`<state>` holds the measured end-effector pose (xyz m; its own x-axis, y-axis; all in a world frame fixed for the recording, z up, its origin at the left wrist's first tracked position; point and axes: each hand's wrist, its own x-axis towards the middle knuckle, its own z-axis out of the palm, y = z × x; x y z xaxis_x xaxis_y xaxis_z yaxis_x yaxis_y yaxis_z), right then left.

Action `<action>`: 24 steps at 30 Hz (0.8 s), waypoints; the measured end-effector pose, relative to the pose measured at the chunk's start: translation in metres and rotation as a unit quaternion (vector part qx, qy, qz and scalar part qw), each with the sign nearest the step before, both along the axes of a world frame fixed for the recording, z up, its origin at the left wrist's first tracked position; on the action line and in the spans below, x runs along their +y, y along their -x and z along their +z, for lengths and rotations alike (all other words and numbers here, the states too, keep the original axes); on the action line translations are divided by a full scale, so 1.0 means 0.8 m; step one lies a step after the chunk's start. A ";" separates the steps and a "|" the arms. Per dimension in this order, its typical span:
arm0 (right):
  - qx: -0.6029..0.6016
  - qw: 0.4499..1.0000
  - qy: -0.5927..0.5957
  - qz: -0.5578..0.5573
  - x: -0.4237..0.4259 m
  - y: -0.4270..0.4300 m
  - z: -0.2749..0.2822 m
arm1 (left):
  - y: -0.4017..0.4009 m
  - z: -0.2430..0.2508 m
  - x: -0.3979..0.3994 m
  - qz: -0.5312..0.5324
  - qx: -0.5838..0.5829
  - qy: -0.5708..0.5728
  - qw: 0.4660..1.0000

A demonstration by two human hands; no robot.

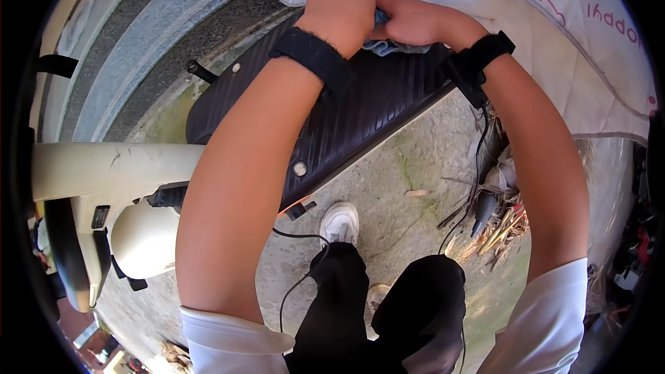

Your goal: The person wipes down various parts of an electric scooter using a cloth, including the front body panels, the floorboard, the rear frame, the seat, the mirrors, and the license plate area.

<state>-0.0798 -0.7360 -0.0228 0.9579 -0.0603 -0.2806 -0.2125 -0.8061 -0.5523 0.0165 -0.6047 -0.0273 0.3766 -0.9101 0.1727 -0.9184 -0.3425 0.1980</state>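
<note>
A crumpled blue cloth [388, 48] is bunched between my two hands above the far end of a black ribbed footboard [374, 91], which looks like that of a scooter. My left hand [340, 13] is closed in a fist at the cloth's left side. From the right, my right hand [418, 19] grips the cloth, its fingers close to my left hand. Part of the cloth hangs against the footboard below my right hand; what my fingers cover is hidden. Each wrist wears a black strap.
A white quilted cover [524, 62] bearing pink writing drapes behind and right of my hands. Stone steps [171, 26] rise at upper left. Cream scooter bodywork [119, 166] stands at left. Dry twigs [501, 234] lie on the concrete floor [395, 166]; thin cables run from my wrists.
</note>
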 end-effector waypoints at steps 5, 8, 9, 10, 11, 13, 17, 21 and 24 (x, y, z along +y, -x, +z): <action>-0.021 0.999 0.044 -0.020 -0.016 -0.025 -0.014 | -0.017 -0.005 -0.025 0.031 -0.004 -0.026 0.999; -0.058 0.996 0.054 -0.030 -0.025 -0.038 -0.017 | -0.023 -0.009 -0.039 0.053 0.011 -0.022 0.998; -0.059 0.997 0.051 -0.027 -0.019 -0.046 -0.016 | -0.043 -0.021 -0.038 0.057 0.009 -0.025 0.998; -0.051 0.997 0.047 -0.033 -0.012 -0.056 -0.015 | -0.074 -0.043 -0.037 0.025 -0.036 -0.003 0.999; -0.042 0.997 0.044 -0.039 -0.009 -0.064 -0.015 | -0.093 -0.056 -0.035 -0.008 -0.082 0.020 0.996; -0.036 0.996 0.062 -0.046 -0.030 -0.068 -0.035 | -0.072 -0.046 -0.056 0.011 -0.069 0.016 0.997; -0.055 0.992 0.083 -0.072 -0.030 -0.066 -0.045 | -0.058 -0.035 -0.060 0.099 0.062 -0.025 0.993; -0.058 0.989 0.105 -0.090 -0.012 -0.059 -0.038 | -0.062 -0.036 -0.044 0.085 0.058 -0.010 0.995; -0.053 0.992 0.092 -0.062 0.007 -0.033 -0.024 | -0.052 -0.030 -0.020 0.049 0.037 -0.035 0.997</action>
<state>-0.0533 -0.7306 -0.0422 0.9631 -0.2216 -0.1526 -0.2663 -0.8667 -0.4218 0.0579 -0.6210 -0.0516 0.4740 -0.8770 0.0784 -0.8636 -0.4456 0.2358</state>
